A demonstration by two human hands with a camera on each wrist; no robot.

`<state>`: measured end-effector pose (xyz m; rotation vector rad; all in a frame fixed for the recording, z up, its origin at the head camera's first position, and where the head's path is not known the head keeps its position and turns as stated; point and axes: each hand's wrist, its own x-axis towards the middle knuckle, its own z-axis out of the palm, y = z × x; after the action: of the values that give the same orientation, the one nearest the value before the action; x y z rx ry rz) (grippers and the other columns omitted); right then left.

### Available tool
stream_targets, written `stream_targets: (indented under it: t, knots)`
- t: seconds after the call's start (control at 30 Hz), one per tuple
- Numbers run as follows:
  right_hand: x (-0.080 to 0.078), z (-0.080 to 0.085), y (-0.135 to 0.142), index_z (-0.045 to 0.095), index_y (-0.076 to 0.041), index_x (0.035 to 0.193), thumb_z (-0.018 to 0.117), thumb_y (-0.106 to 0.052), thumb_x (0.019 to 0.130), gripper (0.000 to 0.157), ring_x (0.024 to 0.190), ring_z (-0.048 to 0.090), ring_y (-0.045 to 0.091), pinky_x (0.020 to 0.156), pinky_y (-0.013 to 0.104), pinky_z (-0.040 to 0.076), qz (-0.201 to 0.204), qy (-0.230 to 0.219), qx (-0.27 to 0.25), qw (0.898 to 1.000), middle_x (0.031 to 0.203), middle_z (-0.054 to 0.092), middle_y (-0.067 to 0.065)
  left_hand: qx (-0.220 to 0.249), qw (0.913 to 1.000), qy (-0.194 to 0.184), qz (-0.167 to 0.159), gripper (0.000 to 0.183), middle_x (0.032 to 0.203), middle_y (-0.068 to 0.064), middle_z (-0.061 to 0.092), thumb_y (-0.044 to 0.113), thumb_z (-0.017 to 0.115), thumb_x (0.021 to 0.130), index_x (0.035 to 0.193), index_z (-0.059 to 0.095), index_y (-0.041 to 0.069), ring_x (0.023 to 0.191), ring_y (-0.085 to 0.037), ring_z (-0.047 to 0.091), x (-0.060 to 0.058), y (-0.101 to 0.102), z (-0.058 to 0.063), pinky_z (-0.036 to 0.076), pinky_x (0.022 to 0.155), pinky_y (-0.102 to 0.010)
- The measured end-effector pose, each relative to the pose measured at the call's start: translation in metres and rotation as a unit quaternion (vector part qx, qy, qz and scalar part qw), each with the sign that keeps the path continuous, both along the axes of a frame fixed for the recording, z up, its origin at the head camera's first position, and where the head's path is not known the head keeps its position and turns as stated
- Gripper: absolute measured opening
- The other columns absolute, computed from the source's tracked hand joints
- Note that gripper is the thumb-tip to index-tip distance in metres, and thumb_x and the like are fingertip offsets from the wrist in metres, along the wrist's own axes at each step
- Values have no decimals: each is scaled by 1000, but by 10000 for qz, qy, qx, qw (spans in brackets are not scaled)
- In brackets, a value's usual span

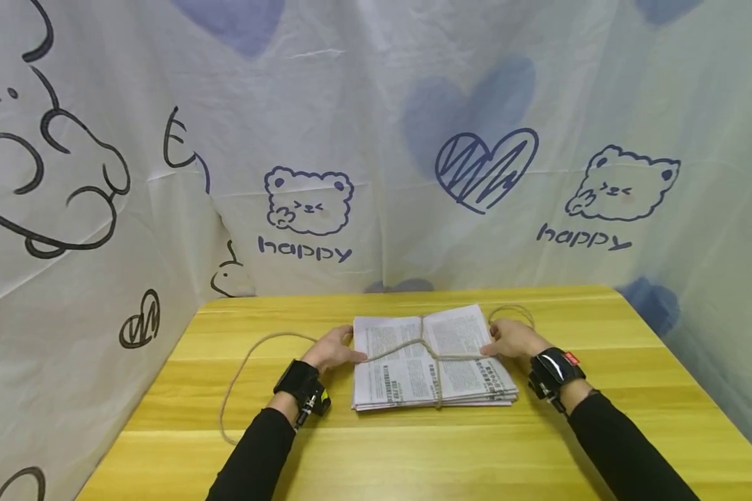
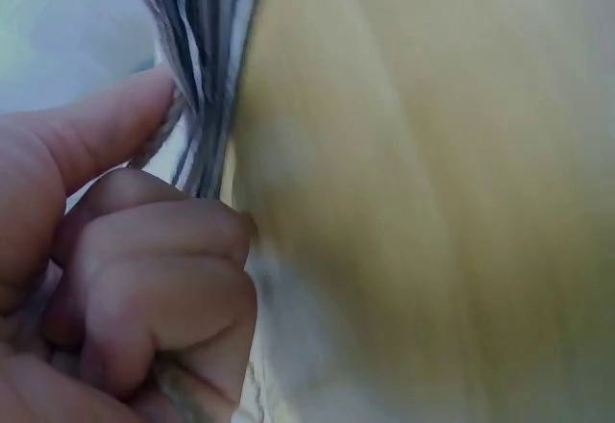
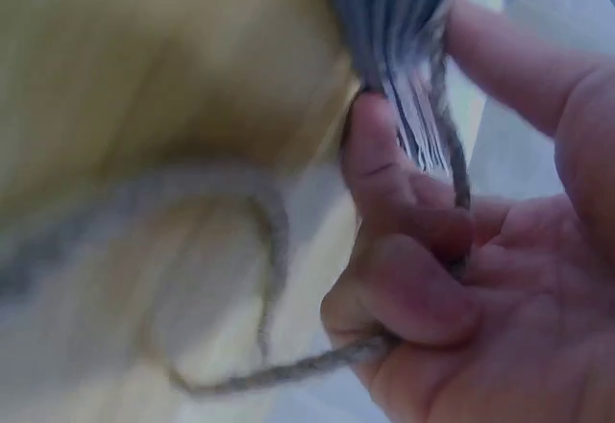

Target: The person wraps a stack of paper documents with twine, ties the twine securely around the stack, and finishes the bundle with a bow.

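Note:
A folded stack of newspapers [image 1: 388,383] lies on the table with a beige rope [image 1: 437,379] crossed over its top. My left hand [image 1: 333,350] is at the stack's left edge. Its thumb presses the rope against the paper edges, and its other fingers curl round more rope, as the left wrist view shows. At the opposite edge, my right hand [image 1: 515,339] holds the rope [image 3: 288,373] in its curled fingers, with thumb and fingertip at the layered newspapers [image 3: 389,29]. What lies beneath the stack is hidden.
The yellow wood-grain table [image 1: 413,459] has a printed cloth [image 1: 388,139] hanging behind it and at its sides. One loose rope end loops across the table left of my left hand. Another small loop lies behind my right hand.

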<state>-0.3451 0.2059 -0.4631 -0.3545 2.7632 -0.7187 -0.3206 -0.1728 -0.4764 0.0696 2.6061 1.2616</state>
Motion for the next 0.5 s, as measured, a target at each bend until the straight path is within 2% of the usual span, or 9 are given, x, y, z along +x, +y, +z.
stream_targets:
  t: [0.07,0.13,0.23,0.37,0.5]
  knots:
    - [-1,0,1,65,3,87,79,-25,80,31,67,54,17,61,28,44,29,-73,-165,9998,76,63,7,-28,10000,-4,50,75,142,-27,48,9,80,80,142,41,-9,132,-38,44,-1,4,1,34,112,-50]
    - [-1,0,2,64,-2,74,80,-23,78,27,60,48,13,54,24,37,30,-90,-289,9995,67,58,3,-152,9998,-19,112,63,127,-23,58,7,81,78,131,51,-8,114,-33,56,0,10,4,43,101,-45]
    - [1,1,2,62,-6,66,80,-20,78,26,56,43,11,53,23,32,-74,-101,-385,9992,61,54,-1,-391,9987,-166,292,46,104,-15,63,7,82,76,113,58,-5,89,-26,57,2,19,10,48,84,-39]
    - [3,0,-1,62,-4,68,79,-16,78,24,59,43,13,55,24,32,-232,-225,-429,9986,62,51,-2,-448,9973,-354,469,44,98,-12,62,6,84,73,108,58,-3,86,-24,56,4,26,13,49,84,-38]
    - [3,-1,-1,61,-4,71,78,-15,81,22,60,43,13,56,24,32,-172,-273,-410,9986,65,50,-1,-372,9976,-388,430,39,98,-12,63,7,85,71,102,62,0,87,-25,56,3,26,13,49,85,-40]
